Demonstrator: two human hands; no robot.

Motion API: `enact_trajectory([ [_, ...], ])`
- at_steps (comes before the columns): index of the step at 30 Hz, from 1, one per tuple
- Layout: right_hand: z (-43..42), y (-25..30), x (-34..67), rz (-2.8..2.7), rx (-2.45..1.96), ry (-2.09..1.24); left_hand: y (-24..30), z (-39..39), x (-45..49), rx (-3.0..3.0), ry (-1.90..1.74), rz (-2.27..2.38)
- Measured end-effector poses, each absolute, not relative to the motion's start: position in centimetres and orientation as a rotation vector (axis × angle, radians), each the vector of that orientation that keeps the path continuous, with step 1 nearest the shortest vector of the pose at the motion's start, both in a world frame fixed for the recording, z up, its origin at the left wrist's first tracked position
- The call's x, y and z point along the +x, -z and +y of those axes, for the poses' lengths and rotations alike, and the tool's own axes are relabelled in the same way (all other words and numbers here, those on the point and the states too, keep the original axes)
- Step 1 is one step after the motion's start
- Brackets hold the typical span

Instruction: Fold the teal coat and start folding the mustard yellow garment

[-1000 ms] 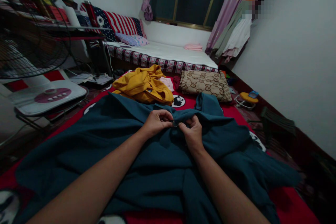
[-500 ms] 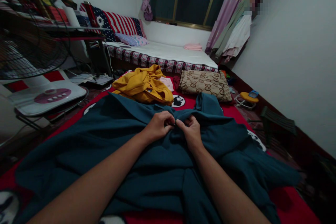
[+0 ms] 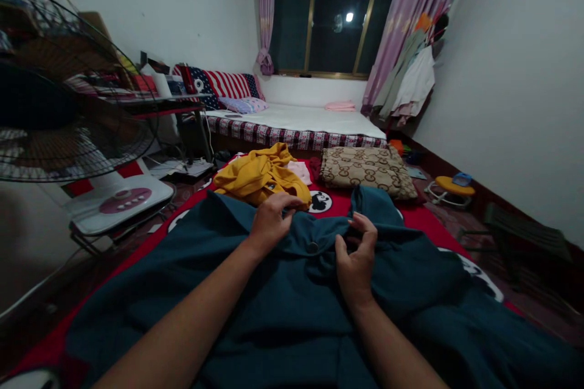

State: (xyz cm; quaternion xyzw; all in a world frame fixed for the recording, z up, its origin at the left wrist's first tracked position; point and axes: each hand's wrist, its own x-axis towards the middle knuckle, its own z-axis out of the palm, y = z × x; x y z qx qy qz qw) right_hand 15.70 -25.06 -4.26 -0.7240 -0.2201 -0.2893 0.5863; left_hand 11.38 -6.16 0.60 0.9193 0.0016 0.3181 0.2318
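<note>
A dark teal garment (image 3: pixel 283 298) is spread over the red bedding in front of me, and a round dark button (image 3: pixel 312 247) shows on it between my hands. My left hand (image 3: pixel 271 223) hovers just left of the button, its fingers bent and parted from the thumb, with nothing visible in them. To the button's right, my right hand (image 3: pixel 357 258) is by the garment's upper edge, thumb and fingers apart. Whether its fingertips touch the cloth, I cannot tell.
A yellow garment (image 3: pixel 260 176) and a brown patterned folded cloth (image 3: pixel 365 170) lie beyond on the red bedding (image 3: pixel 422 216). A fan (image 3: pixel 77 115) stands at left. At right are a yellow stool (image 3: pixel 454 185) and a dark folding stool (image 3: pixel 524 231).
My hands have come off the middle of the garment and moved apart, which uncovers the button. The view has tilted up a little.
</note>
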Motion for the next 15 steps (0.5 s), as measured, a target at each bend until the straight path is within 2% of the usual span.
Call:
enact_trajectory([
  [3, -24.7, 4.5, 15.8, -0.499, -1.673, 0.573, -1.9, -3.6, 13.9, 2.853, -0.695, 0.269],
  [6, -24.7, 4.8, 16.1, -0.476, -1.684, 0.501, -1.9, -2.2, 16.5, 3.067, -0.332, 0.257],
  [11, -24.8, 5.3, 16.5, -0.431, -1.704, 0.389, -0.7, -2.0, 18.8, 2.978, -0.073, 0.030],
  [15, -24.9, 5.3, 16.5, -0.400, -1.708, 0.334, -2.4, -0.8, 19.1, 2.827, -0.016, 0.171],
])
